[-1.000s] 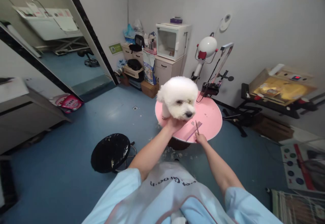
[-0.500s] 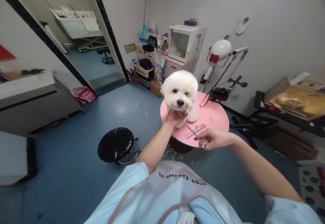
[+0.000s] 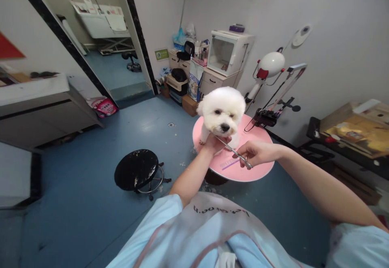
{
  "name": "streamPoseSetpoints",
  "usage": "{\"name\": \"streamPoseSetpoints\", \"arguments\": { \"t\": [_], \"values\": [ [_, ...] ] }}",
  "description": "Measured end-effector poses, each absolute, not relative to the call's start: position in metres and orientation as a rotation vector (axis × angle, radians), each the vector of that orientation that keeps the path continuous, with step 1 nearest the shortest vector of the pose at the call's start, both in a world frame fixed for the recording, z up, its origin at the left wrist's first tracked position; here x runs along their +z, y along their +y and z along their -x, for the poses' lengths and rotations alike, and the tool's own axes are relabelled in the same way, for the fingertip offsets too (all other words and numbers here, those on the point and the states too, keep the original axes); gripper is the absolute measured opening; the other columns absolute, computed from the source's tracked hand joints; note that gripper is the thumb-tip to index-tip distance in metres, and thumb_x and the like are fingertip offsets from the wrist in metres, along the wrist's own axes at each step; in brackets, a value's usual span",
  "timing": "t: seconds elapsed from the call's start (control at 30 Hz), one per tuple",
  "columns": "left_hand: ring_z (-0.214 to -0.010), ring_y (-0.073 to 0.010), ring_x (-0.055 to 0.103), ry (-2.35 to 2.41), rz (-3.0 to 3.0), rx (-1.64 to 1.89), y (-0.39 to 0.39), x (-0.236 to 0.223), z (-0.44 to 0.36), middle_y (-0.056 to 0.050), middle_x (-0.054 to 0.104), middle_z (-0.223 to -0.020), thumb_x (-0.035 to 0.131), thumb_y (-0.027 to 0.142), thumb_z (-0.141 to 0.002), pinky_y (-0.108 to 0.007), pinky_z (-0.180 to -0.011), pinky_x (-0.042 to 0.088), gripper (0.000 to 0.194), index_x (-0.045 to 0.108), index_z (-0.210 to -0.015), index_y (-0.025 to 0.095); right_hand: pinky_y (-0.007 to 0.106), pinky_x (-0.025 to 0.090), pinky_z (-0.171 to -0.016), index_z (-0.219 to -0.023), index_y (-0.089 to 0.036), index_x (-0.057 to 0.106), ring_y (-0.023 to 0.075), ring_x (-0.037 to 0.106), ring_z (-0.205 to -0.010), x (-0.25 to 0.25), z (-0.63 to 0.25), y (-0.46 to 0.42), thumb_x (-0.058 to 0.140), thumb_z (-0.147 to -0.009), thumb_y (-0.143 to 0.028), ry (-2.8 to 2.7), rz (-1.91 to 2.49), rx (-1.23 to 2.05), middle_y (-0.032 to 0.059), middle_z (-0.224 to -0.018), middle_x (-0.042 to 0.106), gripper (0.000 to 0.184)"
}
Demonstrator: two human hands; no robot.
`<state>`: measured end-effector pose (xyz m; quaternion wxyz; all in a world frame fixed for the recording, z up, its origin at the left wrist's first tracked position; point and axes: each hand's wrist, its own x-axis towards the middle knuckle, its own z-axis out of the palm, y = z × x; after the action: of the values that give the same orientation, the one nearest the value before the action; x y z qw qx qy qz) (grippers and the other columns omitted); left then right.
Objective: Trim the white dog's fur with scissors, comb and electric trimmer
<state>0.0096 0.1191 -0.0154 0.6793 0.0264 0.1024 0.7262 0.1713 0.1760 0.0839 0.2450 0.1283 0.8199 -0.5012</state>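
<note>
A small white fluffy dog stands on a round pink table and faces me. My left hand is cupped under its chin, fingers closed around the jaw. My right hand grips a pair of thin metal scissors, whose tips point up-left to just below the dog's muzzle. A purple comb lies flat on the table, just left of my right hand.
A black round stool stands on the blue floor to the left of the table. Behind the table are a white dryer on a stand, a black clipper and a cabinet with a white box. A dark bench is at right.
The dog turned its head from down-right to face me. My right hand lifted the scissors off the table and swung their tips up under the muzzle. The view shifted right.
</note>
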Motion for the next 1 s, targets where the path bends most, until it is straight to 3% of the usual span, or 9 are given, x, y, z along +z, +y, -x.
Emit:
{"name": "streamPoseSetpoints", "arguments": {
  "t": [0.17,0.37,0.53,0.87,1.0],
  "values": [
    [-0.064,-0.0161,0.053,0.253,-0.052,1.626,0.1222,-0.0147,-0.0124,-0.007,0.060,-0.068,0.039,0.017,-0.084,-0.028,-0.057,0.038,0.024,0.061,-0.075,0.014,0.026,0.053,-0.070,-0.097,-0.011,0.066,0.0144,0.063,-0.076,0.0832,-0.1727,0.1723,0.067,-0.070,-0.031,2.223,-0.369,-1.438,0.0054,-0.081,0.067,0.034],
    [-0.068,-0.0161,0.052,0.270,-0.086,1.638,0.1244,-0.0161,-0.0143,-0.006,0.061,-0.075,0.047,0.018,-0.082,-0.030,-0.066,0.039,0.016,0.062,-0.077,0.015,0.026,0.054,-0.068,-0.101,-0.010,0.066,0.0153,0.064,-0.075,0.0872,-0.1764,0.1688,0.068,-0.070,-0.029,2.185,-0.383,-1.457,0.0068,-0.083,0.068,0.036],
    [-0.070,-0.0162,0.052,0.252,-0.089,1.627,0.1242,-0.0130,-0.0146,-0.006,0.061,-0.077,0.043,0.021,-0.085,-0.030,-0.066,0.037,0.020,0.061,-0.078,0.017,0.027,0.054,-0.067,-0.108,-0.010,0.065,0.0148,0.064,-0.073,0.0831,-0.1801,0.1736,0.070,-0.068,-0.029,2.175,-0.401,-1.529,0.0055,-0.079,0.068,0.044],
    [-0.073,-0.0162,0.057,0.236,-0.136,1.606,0.1251,-0.0162,-0.0148,-0.005,0.063,-0.080,0.047,0.022,-0.085,-0.027,-0.062,0.039,0.016,0.062,-0.087,0.016,0.027,0.054,-0.071,-0.102,-0.009,0.066,0.0135,0.064,-0.074,0.0845,-0.1777,0.1687,0.071,-0.069,-0.029,2.205,-0.375,-1.546,0.0049,-0.080,0.067,0.038],
    [-0.072,-0.0160,0.056,0.210,-0.132,1.618,0.1255,-0.0165,-0.0163,-0.005,0.064,-0.084,0.048,0.020,-0.083,-0.028,-0.063,0.041,0.017,0.062,-0.089,0.014,0.026,0.055,-0.066,-0.109,-0.009,0.063,0.0152,0.065,-0.074,0.0775,-0.1782,0.1665,0.074,-0.068,-0.037,2.104,-0.371,-1.630,0.0071,-0.081,0.068,0.051]
  ]
}}
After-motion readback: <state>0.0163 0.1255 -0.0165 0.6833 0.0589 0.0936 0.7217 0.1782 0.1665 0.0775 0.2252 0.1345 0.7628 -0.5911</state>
